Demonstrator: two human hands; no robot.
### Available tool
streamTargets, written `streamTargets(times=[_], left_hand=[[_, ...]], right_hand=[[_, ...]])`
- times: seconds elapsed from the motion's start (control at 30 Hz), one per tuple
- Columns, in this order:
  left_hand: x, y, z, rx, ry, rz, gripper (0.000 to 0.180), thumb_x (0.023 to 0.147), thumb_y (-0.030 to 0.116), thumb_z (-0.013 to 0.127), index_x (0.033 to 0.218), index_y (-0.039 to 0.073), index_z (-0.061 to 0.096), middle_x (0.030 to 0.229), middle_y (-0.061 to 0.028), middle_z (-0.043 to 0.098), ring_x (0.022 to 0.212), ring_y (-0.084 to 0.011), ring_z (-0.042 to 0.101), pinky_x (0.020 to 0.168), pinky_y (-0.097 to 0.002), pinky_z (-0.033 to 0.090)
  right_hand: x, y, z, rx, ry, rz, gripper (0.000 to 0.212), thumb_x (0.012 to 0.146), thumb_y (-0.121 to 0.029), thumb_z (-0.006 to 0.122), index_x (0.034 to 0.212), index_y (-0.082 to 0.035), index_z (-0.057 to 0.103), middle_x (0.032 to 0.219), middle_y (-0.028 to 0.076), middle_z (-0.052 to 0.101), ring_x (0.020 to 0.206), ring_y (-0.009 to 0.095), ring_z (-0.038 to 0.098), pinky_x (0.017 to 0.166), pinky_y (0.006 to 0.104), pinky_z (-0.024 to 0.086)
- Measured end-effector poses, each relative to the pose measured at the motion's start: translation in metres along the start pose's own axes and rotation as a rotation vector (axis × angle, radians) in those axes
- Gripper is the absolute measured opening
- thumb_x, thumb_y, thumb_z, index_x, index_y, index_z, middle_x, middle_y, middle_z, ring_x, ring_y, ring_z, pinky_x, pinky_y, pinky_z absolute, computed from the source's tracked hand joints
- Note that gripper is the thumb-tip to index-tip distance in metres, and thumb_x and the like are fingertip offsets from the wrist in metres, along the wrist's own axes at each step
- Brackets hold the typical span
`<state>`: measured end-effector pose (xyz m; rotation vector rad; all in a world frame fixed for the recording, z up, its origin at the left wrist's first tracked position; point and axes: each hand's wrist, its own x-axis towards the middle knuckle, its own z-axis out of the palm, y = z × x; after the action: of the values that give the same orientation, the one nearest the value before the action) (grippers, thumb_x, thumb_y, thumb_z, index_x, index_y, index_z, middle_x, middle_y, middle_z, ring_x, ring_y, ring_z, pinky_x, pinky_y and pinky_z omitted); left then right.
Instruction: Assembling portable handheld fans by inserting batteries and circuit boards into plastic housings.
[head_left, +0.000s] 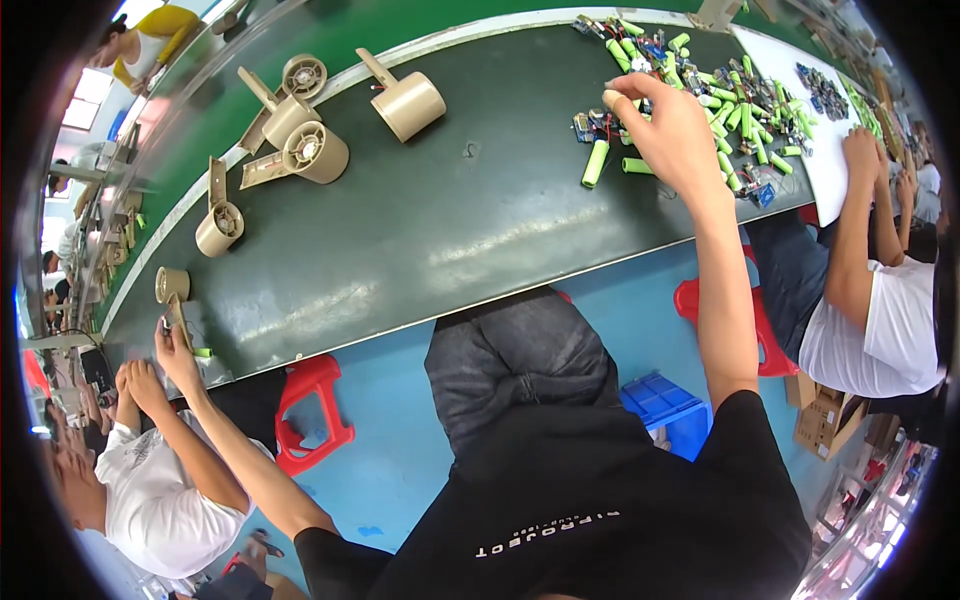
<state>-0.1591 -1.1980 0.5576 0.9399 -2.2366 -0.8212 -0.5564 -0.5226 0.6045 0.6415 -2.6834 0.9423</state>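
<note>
Dark bench (pixel 420 230): right hand (pixel 670 130) pinches among green cells (pixel 735 105); left hand (pixel 175 350) grips a tan part (pixel 178 318).

Long dark green counter (pixel 430 230), glossy, with a pale edge strip along its far side; runs from near left to far right.

Far left of centre: four beige plastic fan housings (pixel 300 135) with handles, lying on their sides in a loose group. One is set apart to the right (pixel 408 103), another nearer and further left (pixel 219 226).

Near left end: a small beige round cap (pixel 171 284), and just beside it a single green cell (pixel 203 352) near the counter's edge.

Far right: a scattered heap of green cylindrical battery cells (pixel 735 110) mixed with small circuit boards and wires. One cell (pixel 595 163) lies apart at the heap's left edge.

A white sheet (pixel 815 120) covers the counter further right, with more cells and small dark parts on it.
</note>
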Motion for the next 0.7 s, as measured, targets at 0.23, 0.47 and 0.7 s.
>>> streamTargets(times=[0.23,0.47,0.7], left_hand=[[-0.021,0.065,0.002,1.047,0.377,0.427,0.051,0.095,0.022,0.061,0.141,0.003,0.049,0.099,-0.0220,0.067,0.092,-0.0333,0.065,0.083,-0.0399,0.050],[-0.048,0.334,0.167,0.310,0.016,0.951,0.028,0.090,0.004,0.061,0.118,0.007,0.068,0.118,-0.0136,0.065,0.116,-0.0310,0.058,0.099,-0.0392,0.044],[-0.022,0.360,0.289,0.764,-0.281,1.233,0.059,0.079,-0.008,0.058,0.132,0.017,0.058,0.146,-0.0117,0.047,0.142,-0.0320,0.035,0.113,-0.0495,0.033]], right_hand=[[0.017,-0.018,-0.002,-0.257,-0.210,0.130,0.045,0.082,-0.039,0.072,0.110,-0.004,0.070,0.086,0.010,0.073,0.083,0.026,0.069,0.079,0.0373,0.053],[0.014,-0.007,-0.018,0.378,-0.301,0.182,0.034,0.091,-0.015,0.060,0.120,0.000,0.066,0.086,-0.002,0.066,0.067,0.005,0.052,0.062,0.0209,0.042],[0.007,0.000,-0.036,0.701,-0.391,0.178,0.037,0.097,-0.013,0.048,0.130,-0.003,0.061,0.070,-0.005,0.046,0.061,0.004,0.041,0.057,0.0217,0.033]])
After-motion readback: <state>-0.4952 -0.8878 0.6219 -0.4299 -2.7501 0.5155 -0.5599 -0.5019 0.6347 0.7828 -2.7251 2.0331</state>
